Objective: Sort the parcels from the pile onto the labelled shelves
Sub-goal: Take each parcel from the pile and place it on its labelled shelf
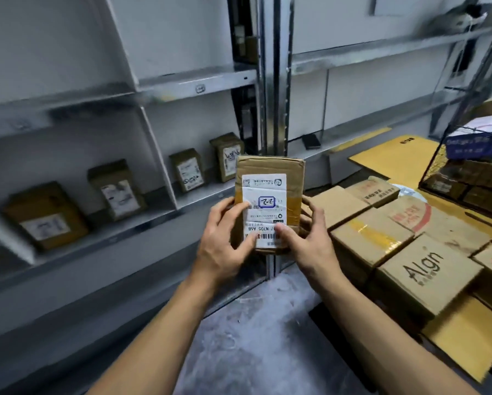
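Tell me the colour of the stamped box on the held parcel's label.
Blue stamp on the parcel; head view.

Both hands, left hand [224,246] and right hand [307,238], grip a small parcel [269,203] at frame centre, label up, four boxes on the shelf [199,195] at left, blurred, probably labelled, parcel pile [395,243] at right.

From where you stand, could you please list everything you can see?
held parcel: one, brown with white label, centre
shelf parcels: four, brown with white labels, left shelf
shelving: grey metal, left and behind
carton pile: several, brown, right
wire basket: one, black, far right, holds boxes
flat yellow pack: one, yellow, behind pile
left grip: one, bare hand, holds parcel's left edge
right grip: one, bare hand, holds parcel's right edge
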Demonstrator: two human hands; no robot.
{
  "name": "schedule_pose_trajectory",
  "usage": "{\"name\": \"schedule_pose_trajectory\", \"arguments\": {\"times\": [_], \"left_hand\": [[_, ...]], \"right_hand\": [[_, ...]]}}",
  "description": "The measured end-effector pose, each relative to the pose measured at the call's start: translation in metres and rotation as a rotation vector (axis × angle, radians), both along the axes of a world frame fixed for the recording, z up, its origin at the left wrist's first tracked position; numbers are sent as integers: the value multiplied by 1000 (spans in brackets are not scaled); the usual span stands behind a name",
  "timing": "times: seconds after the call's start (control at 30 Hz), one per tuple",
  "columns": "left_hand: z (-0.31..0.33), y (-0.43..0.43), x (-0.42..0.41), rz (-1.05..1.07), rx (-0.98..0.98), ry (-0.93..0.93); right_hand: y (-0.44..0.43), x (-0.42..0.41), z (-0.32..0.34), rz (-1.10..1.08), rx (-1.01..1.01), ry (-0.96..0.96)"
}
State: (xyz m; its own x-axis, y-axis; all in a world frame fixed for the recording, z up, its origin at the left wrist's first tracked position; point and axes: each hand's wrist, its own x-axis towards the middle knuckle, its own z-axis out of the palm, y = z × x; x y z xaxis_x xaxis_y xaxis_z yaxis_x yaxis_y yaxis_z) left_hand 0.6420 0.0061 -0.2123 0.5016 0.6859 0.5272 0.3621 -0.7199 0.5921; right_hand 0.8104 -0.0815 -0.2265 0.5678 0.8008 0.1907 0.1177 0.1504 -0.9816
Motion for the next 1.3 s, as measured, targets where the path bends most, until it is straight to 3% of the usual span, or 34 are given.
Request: {"name": "schedule_pose_trajectory", "arguments": {"times": [0.33, 0.63, 0.9, 1.3], "left_hand": [[39, 35, -150, 105, 65, 101], [67, 52, -261, 388, 121, 79], [75, 79, -351, 723, 126, 556], [13, 123, -459, 998, -166, 769]], "right_hand": [[68, -133, 19, 158, 106, 80], [129, -215, 39, 327, 124, 89], [191, -284, 47, 462, 128, 12], [295, -392, 2, 718, 48, -54]]}}
